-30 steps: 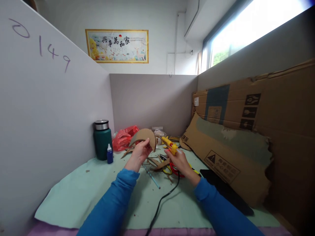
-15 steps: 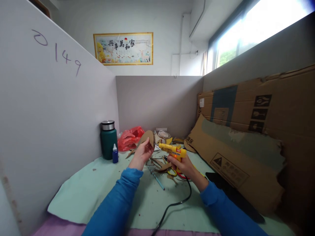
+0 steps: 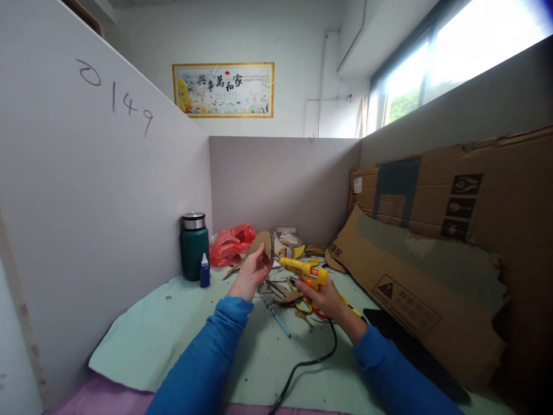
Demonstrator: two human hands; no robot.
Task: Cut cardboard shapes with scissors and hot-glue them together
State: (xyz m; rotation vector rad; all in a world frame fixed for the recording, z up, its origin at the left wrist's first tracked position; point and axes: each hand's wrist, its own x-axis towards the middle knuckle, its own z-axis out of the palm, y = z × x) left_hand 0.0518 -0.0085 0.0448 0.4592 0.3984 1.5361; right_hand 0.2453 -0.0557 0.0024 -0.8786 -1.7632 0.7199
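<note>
- Left hand (image 3: 253,274): grip closed on a rounded cardboard piece (image 3: 263,241), pinched at its lower edge and held up off the surface, right of the green flask (image 3: 194,246) and beyond the bag beside it.
- Right hand (image 3: 325,298): grip wrapped round the handle of a yellow glue gun (image 3: 303,270), farther right of the flask than the cardboard piece. The nozzle points left toward that piece, with its tip just beside it; I cannot tell if they touch. An orange light glows on the gun body.
- Black cord (image 3: 311,361) runs from the gun down toward me, nearer than the flask.
- Flask: dark green with a silver cap, upright at the left partition (image 3: 86,190). No brand is readable on it.
- Small blue bottle (image 3: 204,271) with a white tip stands just beside the flask, on its right front.
- Red plastic bag (image 3: 230,242) lies right of the flask, behind my left hand.
- Cardboard scraps (image 3: 283,291) and a thin blue stick (image 3: 276,319) lie on the pale green mat (image 3: 164,340), right of the flask and under my hands.
- Handwriting on the partition above the flask reads "0149".
- Framed picture (image 3: 223,90) hangs on the back wall, high above and right of the flask. It has large Chinese characters, reading 家和萬事興 right to left.
- Big cardboard sheets (image 3: 432,242) lean far right of the flask. A printed warning triangle label (image 3: 406,297) is on the front sheet, its text too small to read. The handling symbols (image 3: 464,204) include a glass icon.
</note>
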